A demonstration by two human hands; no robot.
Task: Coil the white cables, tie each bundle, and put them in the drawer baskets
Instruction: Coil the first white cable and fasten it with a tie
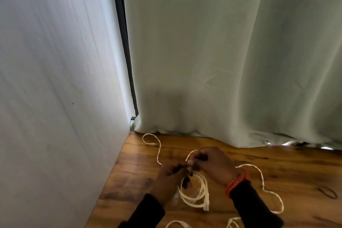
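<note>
A coiled white cable bundle hangs low in the middle of the view, above the wooden floor. My left hand pinches the top of the coil. My right hand, with an orange bracelet at the wrist, grips the same spot from the other side; what lies between the fingers is hidden. A loose white cable trails across the floor to the far left. Another loose white cable snakes to the right. More white cable ends show at the bottom edge.
A pale wall or cabinet side fills the left. A light green curtain hangs down to the floor straight ahead. A dark rubber band lies on the floor at the right. No drawer or basket is in view.
</note>
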